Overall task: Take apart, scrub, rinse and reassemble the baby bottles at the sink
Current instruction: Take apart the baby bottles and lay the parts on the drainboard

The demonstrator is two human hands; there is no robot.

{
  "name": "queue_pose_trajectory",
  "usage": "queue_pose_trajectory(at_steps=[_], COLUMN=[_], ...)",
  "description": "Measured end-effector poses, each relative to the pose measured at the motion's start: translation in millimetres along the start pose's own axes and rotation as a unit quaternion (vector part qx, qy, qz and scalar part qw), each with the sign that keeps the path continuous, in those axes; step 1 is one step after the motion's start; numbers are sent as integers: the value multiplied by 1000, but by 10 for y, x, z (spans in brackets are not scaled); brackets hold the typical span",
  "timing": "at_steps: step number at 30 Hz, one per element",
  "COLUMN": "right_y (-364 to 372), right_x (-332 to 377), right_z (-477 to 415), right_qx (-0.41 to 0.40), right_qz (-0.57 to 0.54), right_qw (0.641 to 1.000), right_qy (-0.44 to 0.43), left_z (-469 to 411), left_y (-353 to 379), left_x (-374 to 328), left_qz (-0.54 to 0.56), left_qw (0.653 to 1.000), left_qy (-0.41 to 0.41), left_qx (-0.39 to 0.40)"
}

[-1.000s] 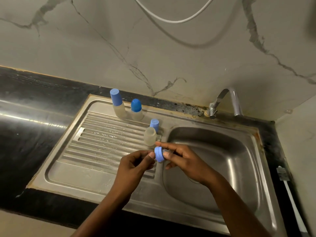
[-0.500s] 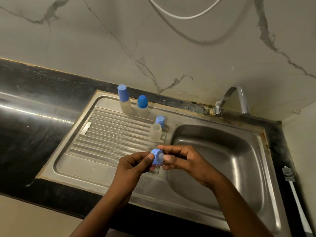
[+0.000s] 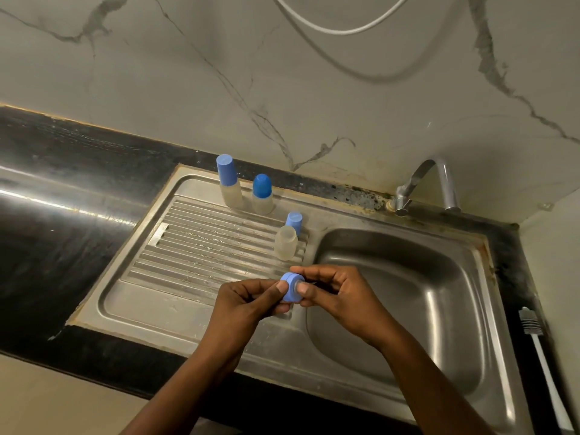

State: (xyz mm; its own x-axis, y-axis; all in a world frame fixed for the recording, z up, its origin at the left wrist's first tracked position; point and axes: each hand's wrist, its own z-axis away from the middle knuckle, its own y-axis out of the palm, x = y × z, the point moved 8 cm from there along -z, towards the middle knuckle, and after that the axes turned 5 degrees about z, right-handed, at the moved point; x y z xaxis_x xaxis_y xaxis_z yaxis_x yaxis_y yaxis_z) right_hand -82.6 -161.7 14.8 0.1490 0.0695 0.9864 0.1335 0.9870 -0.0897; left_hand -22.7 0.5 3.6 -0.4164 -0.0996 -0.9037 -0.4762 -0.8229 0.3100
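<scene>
With left hand (image 3: 248, 304) and right hand (image 3: 339, 293) pinching the blue ring (image 3: 290, 288) over the sink's (image 3: 175, 312) middle, looks early: open bottle (image 3: 285, 244) just behind, capped bottles (image 3: 230, 188) at the far edge, scrubbing and rinsing left.

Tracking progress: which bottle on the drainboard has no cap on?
The uncapped bottle beside the basin: its neck is bare. The tall-capped bottle and dome-capped bottle are closed.

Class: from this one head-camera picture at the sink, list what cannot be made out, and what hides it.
Head view, blue ring: its inside, mostly covered by the fingers of the left hand and right hand.
Head view, blue cap: its lower part, hidden behind the open bottle.
Head view, brush: its handle end, cut off by the bottom edge.
</scene>
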Motion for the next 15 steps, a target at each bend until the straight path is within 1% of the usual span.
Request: queue_pose_trajectory(at_steps=[3, 9, 15], right_y=[-21, -40, -134], right_x=[30, -14, 6], right_z=[-19, -61, -96], right_qx=[-10, -53, -60], right_qz=[-6, 45, 33], right_qw=[1000, 998, 998], right_qy=[-2, 4, -11], left_z=[-6, -22, -66], left_y=[13, -3, 7], left_x=[-16, -2, 58], left_qz=[7, 6, 48], left_qw=[1000, 1000, 999], left_qy=[4, 11, 0], left_qx=[-2, -8, -21])
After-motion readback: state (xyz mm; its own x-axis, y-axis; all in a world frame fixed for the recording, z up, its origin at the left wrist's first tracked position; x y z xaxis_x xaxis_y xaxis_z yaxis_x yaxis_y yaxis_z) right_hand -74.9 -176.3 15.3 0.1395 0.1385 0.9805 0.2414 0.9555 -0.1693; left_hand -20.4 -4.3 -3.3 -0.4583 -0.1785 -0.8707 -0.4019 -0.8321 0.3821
